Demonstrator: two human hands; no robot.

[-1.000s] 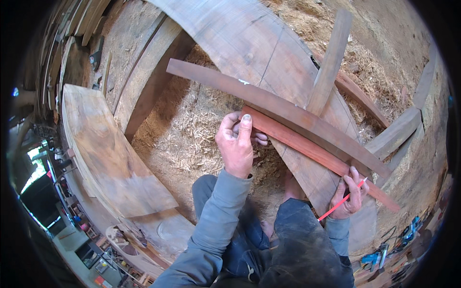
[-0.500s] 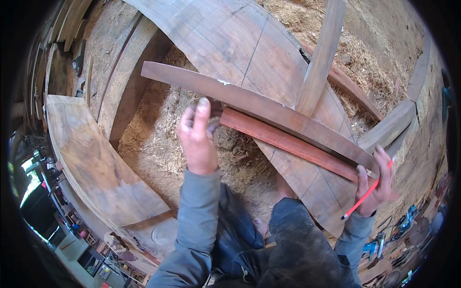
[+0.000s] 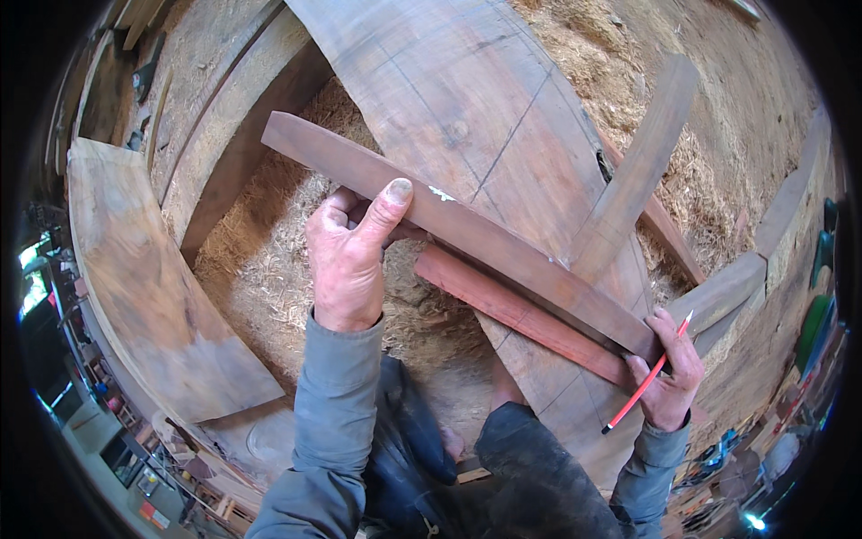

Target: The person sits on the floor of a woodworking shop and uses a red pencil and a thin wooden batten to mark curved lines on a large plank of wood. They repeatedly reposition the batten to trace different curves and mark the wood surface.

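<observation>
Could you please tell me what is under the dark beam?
Under the beam are the wide plank and, leftward, shavings; a red strip lies alongside. What the beam covers cannot be seen.

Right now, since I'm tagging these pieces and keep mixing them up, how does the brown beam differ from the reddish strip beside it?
The brown beam looks longer than the reddish strip. The beam is dull brown with a white mark; the strip is redder, with none visible. The left hand grips the beam, not the strip. Both are long wooden pieces slanting down to the right.
</observation>
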